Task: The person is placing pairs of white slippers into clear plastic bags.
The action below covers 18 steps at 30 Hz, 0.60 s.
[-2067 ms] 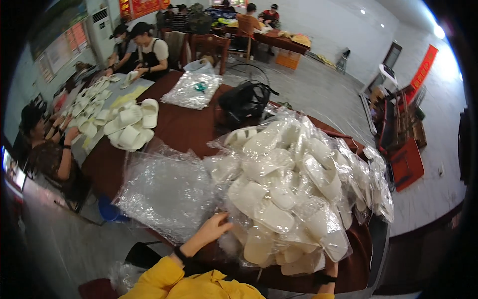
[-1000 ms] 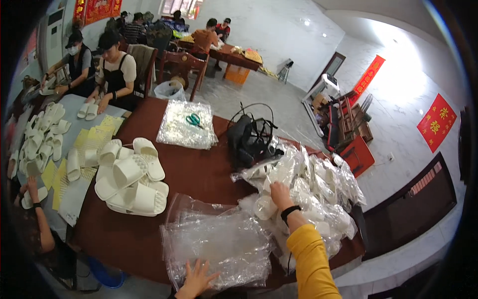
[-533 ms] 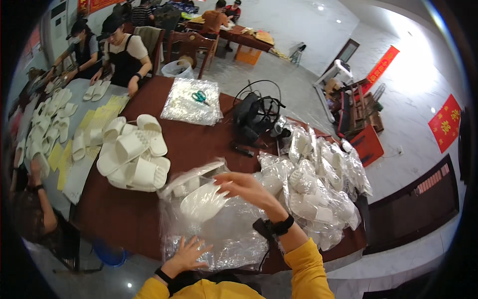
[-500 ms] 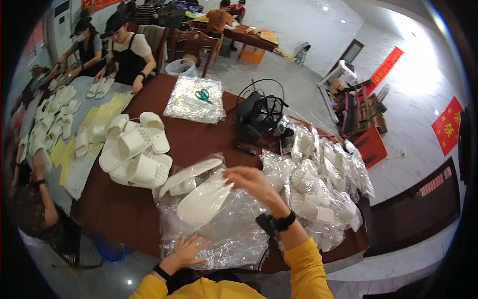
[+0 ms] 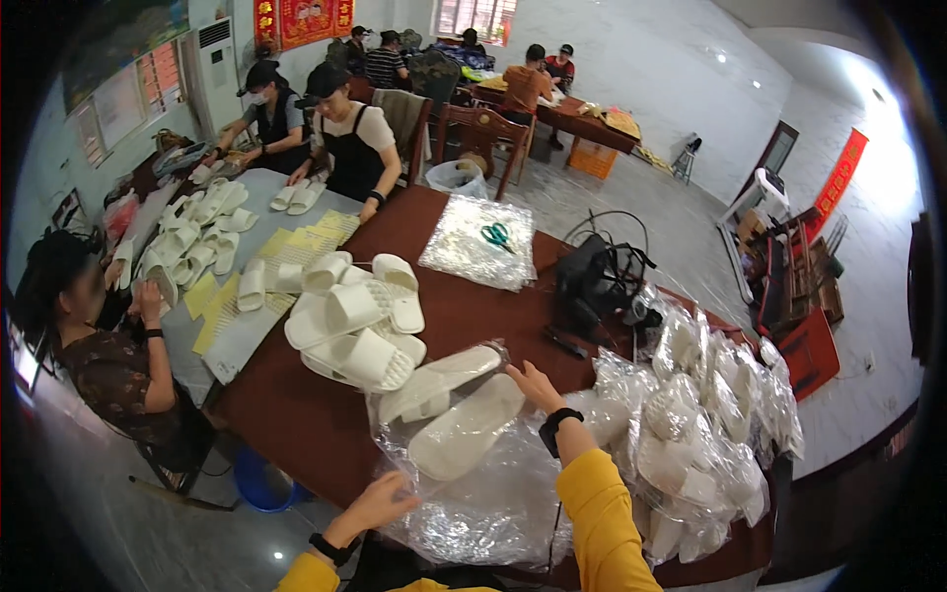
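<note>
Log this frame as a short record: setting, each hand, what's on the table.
setting: workroom, dark red table, other people seated at tables behind
left hand: open, on edge of clear plastic bags
right hand: open, touching white slipper lying on the bags
table left: loose white slippers pile
table right: heap of bagged slippers
far side: scissors on bag stack

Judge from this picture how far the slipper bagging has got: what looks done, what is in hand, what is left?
Done: a heap of bagged slippers at the right. In hand: the right hand touches a white slipper pair lying on clear bags; the left hand rests at the bags' edge. Left: loose slippers stacked on the table.
</note>
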Tool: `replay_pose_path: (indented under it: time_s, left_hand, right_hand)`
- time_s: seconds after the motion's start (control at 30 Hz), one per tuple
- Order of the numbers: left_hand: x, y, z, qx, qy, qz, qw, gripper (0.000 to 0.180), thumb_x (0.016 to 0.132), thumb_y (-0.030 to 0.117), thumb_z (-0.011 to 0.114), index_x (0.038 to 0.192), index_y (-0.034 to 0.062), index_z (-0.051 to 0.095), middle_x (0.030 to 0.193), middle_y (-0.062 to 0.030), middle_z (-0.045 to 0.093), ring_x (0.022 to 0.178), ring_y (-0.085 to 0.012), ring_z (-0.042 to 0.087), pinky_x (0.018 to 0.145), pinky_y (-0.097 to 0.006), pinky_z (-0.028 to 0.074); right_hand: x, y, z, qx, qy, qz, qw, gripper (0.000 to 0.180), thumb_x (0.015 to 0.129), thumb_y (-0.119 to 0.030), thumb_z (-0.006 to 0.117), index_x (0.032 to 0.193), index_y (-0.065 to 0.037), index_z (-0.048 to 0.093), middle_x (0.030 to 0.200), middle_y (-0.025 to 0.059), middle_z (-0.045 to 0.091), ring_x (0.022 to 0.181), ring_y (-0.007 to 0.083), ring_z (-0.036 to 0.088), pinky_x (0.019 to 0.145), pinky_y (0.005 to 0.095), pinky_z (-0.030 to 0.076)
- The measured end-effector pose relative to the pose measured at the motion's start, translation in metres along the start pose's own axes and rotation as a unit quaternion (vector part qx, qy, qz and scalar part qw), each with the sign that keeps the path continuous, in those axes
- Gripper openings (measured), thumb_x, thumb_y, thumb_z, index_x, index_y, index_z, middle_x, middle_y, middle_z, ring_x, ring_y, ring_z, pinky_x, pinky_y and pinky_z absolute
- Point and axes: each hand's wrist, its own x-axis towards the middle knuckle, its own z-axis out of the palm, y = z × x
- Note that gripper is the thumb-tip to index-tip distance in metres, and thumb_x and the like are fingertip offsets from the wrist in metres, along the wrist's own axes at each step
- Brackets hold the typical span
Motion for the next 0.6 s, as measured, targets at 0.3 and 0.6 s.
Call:
replay_pose_path:
  time_s: [0.3, 0.6]
  left_hand:
    - [-0.005, -0.086, 0.028, 0.180, -0.178, 0.136, 0.958, 0.094, 0.087, 0.059, 0.057, 0.150, 0.0032, 0.015, 0.152, -0.0244, 0.023, 0.140, -0.0396, 0.023, 0.116, -0.044, 0.019]
    - [-0.006, -0.091, 0.016, 0.157, -0.147, 0.217, 0.952, 0.085, 0.088, 0.049, 0.058, 0.148, 0.0028, 0.020, 0.151, -0.0221, 0.024, 0.142, -0.0359, 0.022, 0.116, -0.045, 0.019]
  right_hand:
    - [-0.040, -0.208, -0.049, 0.114, -0.057, -0.192, 0.973, 0.021, 0.087, -0.016, 0.060, 0.096, 0.001, 0.068, 0.081, 0.0147, 0.069, 0.071, 0.0170, 0.065, 0.066, 0.0320, 0.051]
    - [-0.064, -0.451, -0.042, 0.340, -0.029, -0.237, 0.910, 0.021, 0.095, -0.015, 0.054, 0.107, -0.003, 0.065, 0.069, -0.0069, 0.047, 0.061, 0.0025, 0.039, 0.055, 0.0186, 0.032]
